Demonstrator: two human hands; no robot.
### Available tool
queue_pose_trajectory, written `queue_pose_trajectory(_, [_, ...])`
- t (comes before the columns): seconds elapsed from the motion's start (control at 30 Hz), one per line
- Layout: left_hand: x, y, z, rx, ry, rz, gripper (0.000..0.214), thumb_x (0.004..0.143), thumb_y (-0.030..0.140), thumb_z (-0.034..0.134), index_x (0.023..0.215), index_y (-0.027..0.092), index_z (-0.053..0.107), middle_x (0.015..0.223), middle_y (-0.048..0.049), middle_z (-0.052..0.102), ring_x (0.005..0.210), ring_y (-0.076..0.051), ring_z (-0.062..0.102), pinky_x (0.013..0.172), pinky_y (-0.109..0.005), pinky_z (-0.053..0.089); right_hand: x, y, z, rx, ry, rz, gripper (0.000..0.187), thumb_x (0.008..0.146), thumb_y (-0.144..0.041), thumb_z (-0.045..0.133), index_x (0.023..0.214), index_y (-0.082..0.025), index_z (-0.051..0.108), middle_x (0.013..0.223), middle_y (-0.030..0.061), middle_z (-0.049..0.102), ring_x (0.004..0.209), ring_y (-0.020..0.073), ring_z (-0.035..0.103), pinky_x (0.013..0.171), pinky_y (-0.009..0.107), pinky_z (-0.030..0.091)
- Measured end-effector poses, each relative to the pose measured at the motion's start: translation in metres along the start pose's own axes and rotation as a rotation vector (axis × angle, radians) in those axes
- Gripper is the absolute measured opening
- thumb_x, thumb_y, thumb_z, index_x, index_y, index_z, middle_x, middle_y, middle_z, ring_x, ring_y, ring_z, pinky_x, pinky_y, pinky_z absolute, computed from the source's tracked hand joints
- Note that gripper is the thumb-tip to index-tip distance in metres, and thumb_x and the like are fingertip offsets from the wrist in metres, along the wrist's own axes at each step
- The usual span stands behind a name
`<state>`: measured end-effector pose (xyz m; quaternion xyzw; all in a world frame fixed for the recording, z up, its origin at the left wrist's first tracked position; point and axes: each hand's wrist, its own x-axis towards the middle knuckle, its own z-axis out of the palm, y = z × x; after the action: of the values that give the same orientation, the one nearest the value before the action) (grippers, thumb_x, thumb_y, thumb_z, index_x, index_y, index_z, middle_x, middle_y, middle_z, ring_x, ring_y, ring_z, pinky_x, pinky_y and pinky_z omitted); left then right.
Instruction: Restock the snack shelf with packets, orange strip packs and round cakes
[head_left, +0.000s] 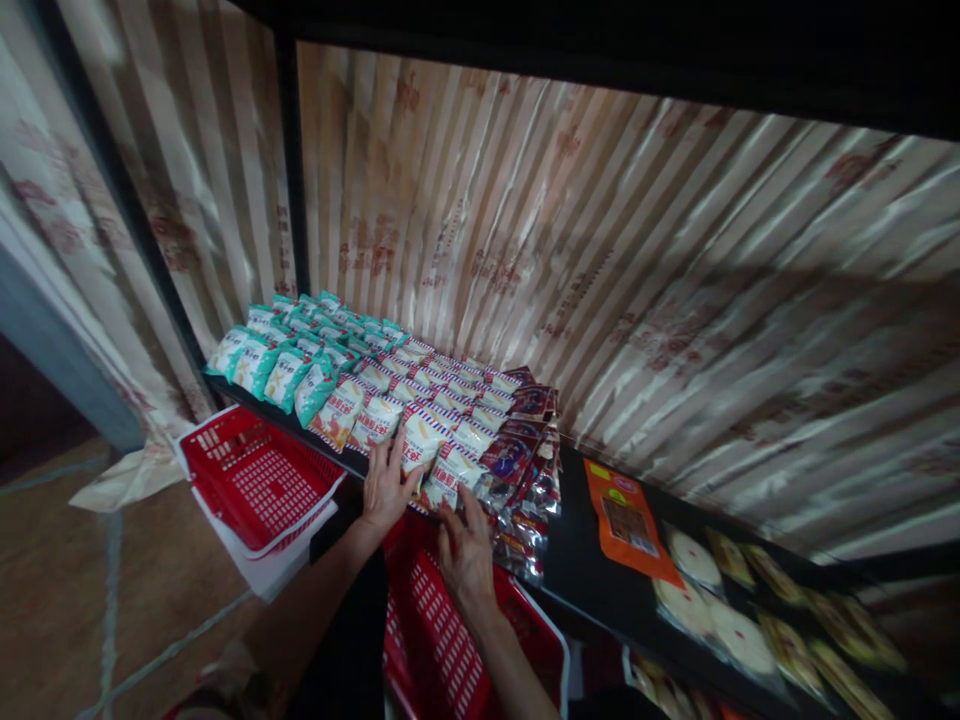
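Rows of white snack bags with striped red-and-blue edges lie on a black shelf. My left hand (386, 487) rests against the left edge of one front snack bag (426, 432), fingers and thumb apart. My right hand (466, 550) is at the lower right of the neighbouring snack bag (451, 472), its fingers apart and slightly bent, the tips touching or very near the bag. Teal snack bags (281, 375) stand in rows to the left. Dark red and purple packets (514, 450) lie to the right of the white ones.
Below the shelf (574, 535) are a red basket (259, 475) at left and another red basket (424, 630) under my hands. Farther right lie an orange packet (622, 515) and round pale packs (739, 635). A patterned curtain (465, 220) hangs behind; a dark post (291, 160) stands at left.
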<state>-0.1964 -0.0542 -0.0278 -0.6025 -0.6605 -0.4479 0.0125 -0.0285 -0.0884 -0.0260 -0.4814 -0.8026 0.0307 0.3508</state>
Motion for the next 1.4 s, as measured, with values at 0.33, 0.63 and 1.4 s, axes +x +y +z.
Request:
queue_pose_trajectory(0.33, [-0.001,-0.002,0.000,0.001,-0.029,-0.002,0.065,0.085,0.044,0.045,0.139,0.017,0.021,0.128,-0.0141,0.045,0.116,-0.027,0.042,0.098,-0.041,0.036,-0.001,-0.003,-0.001,0.003,-0.020,-0.006,0.032,0.079,-0.012,0.043,0.099,-0.019,0.066,0.138,0.0114,0.038,0.127,0.0270,0.035,0.099,0.048,0.039])
queue_pose_trajectory(0.63, [-0.009,-0.006,0.005,-0.022,-0.035,-0.007,0.068,0.086,0.042,0.044,0.140,0.013,0.015,0.135,-0.0162,0.040,0.124,-0.026,0.038,0.101,-0.040,0.035,0.000,-0.003,-0.002,-0.017,0.020,-0.046,0.030,0.080,-0.013,0.042,0.097,-0.018,0.066,0.139,0.0115,0.036,0.125,0.0278,0.037,0.096,0.048,0.041])
queue_pose_trajectory(1.4, [-0.011,-0.009,0.010,-0.119,-0.070,-0.008,0.060,0.090,0.036,0.035,0.141,0.012,0.015,0.141,-0.0144,0.035,0.130,-0.023,0.032,0.105,-0.041,0.033,0.051,-0.029,0.022,0.237,-0.039,-0.020,0.039,0.088,-0.024,0.040,0.125,-0.018,0.051,0.145,0.0131,0.028,0.125,0.0246,0.041,0.099,0.044,0.041])
